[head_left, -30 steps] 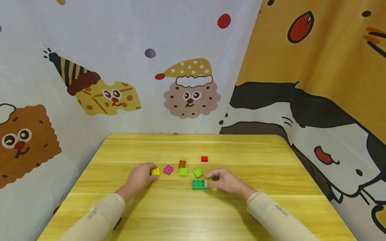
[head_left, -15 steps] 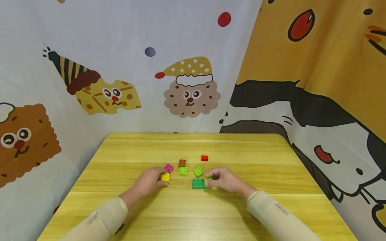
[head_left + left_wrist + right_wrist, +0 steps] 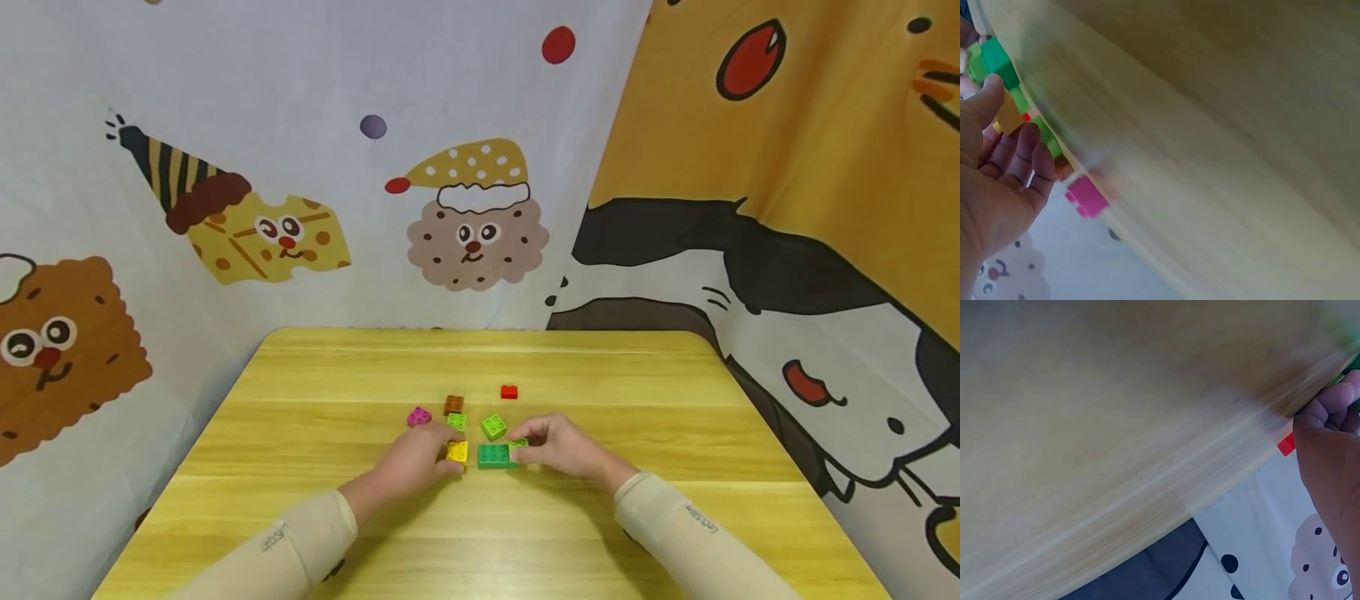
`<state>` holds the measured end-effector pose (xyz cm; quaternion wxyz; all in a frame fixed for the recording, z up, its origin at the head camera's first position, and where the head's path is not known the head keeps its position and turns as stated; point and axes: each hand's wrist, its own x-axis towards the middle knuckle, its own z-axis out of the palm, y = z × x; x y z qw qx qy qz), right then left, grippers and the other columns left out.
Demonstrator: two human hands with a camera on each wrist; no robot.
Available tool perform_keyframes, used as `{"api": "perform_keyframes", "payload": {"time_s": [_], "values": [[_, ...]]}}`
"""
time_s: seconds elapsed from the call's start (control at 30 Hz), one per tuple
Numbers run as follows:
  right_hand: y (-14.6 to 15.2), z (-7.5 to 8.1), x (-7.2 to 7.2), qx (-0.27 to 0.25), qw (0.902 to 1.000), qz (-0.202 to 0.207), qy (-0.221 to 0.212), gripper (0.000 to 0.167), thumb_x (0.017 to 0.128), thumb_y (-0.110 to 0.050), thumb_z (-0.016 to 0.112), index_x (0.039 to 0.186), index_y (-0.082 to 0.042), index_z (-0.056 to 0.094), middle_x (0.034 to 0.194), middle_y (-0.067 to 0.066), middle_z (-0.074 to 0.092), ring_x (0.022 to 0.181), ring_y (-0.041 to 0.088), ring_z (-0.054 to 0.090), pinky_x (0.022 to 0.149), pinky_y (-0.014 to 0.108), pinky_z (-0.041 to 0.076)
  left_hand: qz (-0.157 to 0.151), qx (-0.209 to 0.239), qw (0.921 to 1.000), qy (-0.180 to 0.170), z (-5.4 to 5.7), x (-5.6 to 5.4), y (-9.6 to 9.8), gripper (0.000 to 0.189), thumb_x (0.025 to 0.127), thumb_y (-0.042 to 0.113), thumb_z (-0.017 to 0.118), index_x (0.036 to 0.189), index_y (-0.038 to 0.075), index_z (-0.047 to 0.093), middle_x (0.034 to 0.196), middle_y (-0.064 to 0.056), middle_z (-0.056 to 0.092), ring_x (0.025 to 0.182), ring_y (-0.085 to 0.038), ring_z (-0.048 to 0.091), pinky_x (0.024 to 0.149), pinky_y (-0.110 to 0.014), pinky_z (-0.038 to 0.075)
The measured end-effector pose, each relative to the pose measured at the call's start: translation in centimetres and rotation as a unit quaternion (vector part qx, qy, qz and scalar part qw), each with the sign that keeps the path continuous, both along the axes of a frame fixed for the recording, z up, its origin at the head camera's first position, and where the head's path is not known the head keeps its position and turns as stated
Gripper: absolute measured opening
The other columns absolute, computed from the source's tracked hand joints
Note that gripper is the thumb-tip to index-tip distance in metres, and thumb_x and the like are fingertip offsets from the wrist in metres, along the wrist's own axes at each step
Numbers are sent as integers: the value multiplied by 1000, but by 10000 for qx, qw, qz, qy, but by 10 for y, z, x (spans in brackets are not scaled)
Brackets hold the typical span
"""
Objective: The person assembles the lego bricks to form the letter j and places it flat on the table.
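My left hand pinches a yellow building brick between thumb and fingers, just left of a long dark green brick. In the left wrist view the yellow brick shows between thumb and fingertips, with the dark green brick beyond it. At the dark green brick's right end, my right hand pinches a small lime green brick. Fingers of the right hand hide most of that brick in the right wrist view.
Behind the hands lie a magenta brick, a brown brick and two loose lime bricks, one left and one right. A red brick sits farther back. A printed curtain hangs beyond the wooden table.
My left hand has carried the yellow brick rightward, past the magenta brick, to beside the dark green brick. The right hand has stayed in place on the lime brick.
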<state>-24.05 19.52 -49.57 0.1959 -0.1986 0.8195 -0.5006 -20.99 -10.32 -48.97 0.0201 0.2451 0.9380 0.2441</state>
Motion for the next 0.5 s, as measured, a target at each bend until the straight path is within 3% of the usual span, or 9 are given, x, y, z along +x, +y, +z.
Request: {"api": "perform_keyframes", "payload": {"time_s": [0.23,0.5], "values": [[-1,-1,0,-96,9999,44,0,31,96,-21,82,124,-7,78,110,7,78,78,9,58,63,21,51,-37,0,9999,97,-2,1,19,45,95,33,82,132,9,72,131,-9,75,121,-26,70,101,-44,60],[-1,-1,0,-54,10000,8,-12,33,97,-21,81,125,-5,78,107,9,78,76,8,57,63,22,51,67,47,9998,195,-8,0,23,43,96,33,82,130,9,72,127,-8,75,110,-19,71,91,-36,61]]}}
